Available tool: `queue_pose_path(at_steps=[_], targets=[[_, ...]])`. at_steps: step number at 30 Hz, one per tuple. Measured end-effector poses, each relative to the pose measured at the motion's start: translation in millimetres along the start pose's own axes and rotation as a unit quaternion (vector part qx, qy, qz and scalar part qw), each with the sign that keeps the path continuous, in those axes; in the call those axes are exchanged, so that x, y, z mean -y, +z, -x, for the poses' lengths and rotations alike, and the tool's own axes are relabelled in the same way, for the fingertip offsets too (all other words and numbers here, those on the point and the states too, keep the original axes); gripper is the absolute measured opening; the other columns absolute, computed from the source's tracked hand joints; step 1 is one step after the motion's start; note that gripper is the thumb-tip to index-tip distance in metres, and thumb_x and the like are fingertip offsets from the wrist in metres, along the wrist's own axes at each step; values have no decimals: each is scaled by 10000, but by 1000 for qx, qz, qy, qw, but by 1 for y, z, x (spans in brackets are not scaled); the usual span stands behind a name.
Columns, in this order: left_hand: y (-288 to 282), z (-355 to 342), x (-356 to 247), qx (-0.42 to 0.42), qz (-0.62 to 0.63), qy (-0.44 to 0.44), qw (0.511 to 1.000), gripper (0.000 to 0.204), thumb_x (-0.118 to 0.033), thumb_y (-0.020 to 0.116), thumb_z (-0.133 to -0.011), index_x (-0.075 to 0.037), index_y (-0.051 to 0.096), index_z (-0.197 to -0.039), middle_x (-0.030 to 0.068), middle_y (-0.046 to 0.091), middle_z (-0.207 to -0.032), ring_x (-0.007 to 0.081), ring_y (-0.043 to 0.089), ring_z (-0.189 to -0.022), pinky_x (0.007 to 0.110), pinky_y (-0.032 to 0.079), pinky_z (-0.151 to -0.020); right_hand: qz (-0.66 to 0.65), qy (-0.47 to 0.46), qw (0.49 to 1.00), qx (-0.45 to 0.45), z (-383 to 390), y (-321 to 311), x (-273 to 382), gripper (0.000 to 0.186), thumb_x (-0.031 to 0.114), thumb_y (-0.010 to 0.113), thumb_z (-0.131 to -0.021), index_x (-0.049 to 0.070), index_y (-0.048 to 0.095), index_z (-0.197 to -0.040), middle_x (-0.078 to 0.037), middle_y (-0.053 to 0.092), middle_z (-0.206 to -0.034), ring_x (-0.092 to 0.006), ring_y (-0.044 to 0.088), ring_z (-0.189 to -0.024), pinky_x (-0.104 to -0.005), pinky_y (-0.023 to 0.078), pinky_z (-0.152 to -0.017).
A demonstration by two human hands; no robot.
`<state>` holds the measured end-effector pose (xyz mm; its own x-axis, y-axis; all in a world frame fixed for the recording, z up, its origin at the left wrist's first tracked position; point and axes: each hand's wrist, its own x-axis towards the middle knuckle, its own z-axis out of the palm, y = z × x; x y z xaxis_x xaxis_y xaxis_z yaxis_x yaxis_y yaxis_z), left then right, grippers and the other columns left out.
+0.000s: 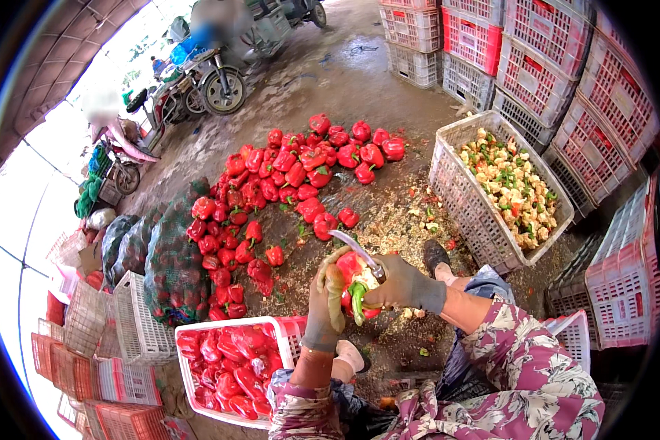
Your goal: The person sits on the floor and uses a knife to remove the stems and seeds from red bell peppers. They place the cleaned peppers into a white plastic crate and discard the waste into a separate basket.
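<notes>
My left hand (325,304), in a worn grey-tan glove, is wrapped round the left side of a red bell pepper (350,265). The pepper is cut into: its pale inside shows, and its green stem (358,299) points down toward me. In my right hand (409,284), also gloved, is a knife with a curved blade (353,243) that slants up to the left over the pepper. My right thumb lies close to the stem; whether it presses on it I cannot tell. My right palm hides most of the knife's handle.
Whole red peppers (295,174) lie heaped on the littered floor ahead. A crate of cored peppers (295,339) stands at my left knee, a crate of cut cores (447,187) at the right. Net sacks (174,257) stand left; stacked crates (543,73) line the right. Motorbikes (224,89) stand far back.
</notes>
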<state>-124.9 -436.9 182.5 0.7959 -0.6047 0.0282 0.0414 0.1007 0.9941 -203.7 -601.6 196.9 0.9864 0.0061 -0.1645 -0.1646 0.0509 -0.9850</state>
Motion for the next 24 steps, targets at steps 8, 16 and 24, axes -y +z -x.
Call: queue_pose_path(at_steps=[8, 16, 24], targets=[[4, 1, -26, 44, -66, 22, 997, 607, -472, 549, -1004, 10, 537, -1373, 156, 589, -1300, 229, 573, -1188, 373, 440, -1038, -232, 77, 969, 31, -1, 2, 2, 212, 105, 754, -806, 38, 639, -971, -35, 603, -621, -95, 517, -405, -240, 363, -336], [16, -6, -15, 13, -224, 104, 969, 576, -441, 514, -1024, 34, 544, -1349, 129, 623, -1221, 196, 599, -1104, 344, 478, -974, -57, 25, 998, -3, -10, -5, -47, 475, 195, 815, -783, -60, 593, -1118, -79, 627, -679, -120, 582, -499, -281, 429, -397], [43, -12, -23, -89, -148, 58, 983, 456, -187, 680, -958, 51, 564, -1329, 147, 596, -1279, 202, 581, -1139, 335, 475, -977, -88, 78, 990, -75, 21, -13, 3, 474, 161, 788, -794, -28, 608, -1189, -55, 616, -637, -120, 569, -449, -259, 454, -387]])
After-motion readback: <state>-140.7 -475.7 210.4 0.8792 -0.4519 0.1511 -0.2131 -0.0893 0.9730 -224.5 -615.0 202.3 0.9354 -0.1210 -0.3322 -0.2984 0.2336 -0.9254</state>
